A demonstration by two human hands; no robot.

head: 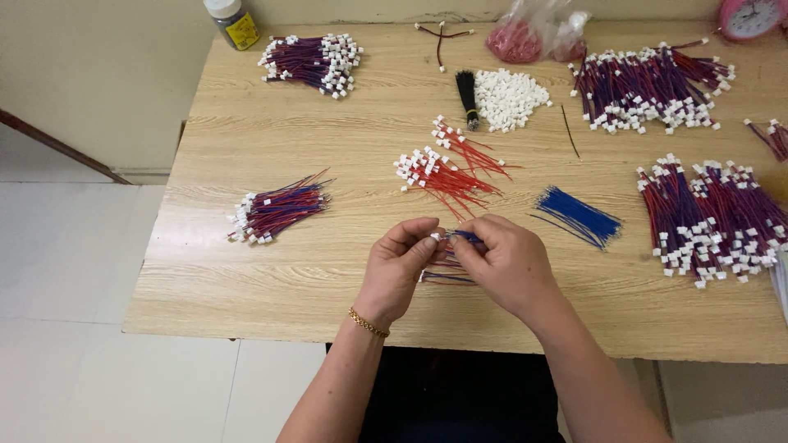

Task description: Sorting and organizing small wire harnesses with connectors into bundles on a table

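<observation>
My left hand (400, 267) pinches a small white connector (436, 237) with red and blue wires (447, 277) trailing beneath it. My right hand (506, 262) meets it, fingertips pressed on a blue wire (466, 236) at the connector. Both hands hover over the wooden table (246, 271) near its front edge. Just beyond them lie a fan of red wires with white connectors (443, 172) and a bundle of loose blue wires (579, 216).
Bundles of finished red-and-blue wires lie at the left (275, 211), back left (313, 62), back right (648, 86) and right (714, 221). A heap of loose white connectors (507, 98), a black wire bundle (468, 97), plastic bags (533, 33), a small bottle (232, 22) and a pink clock (751, 16) stand at the back.
</observation>
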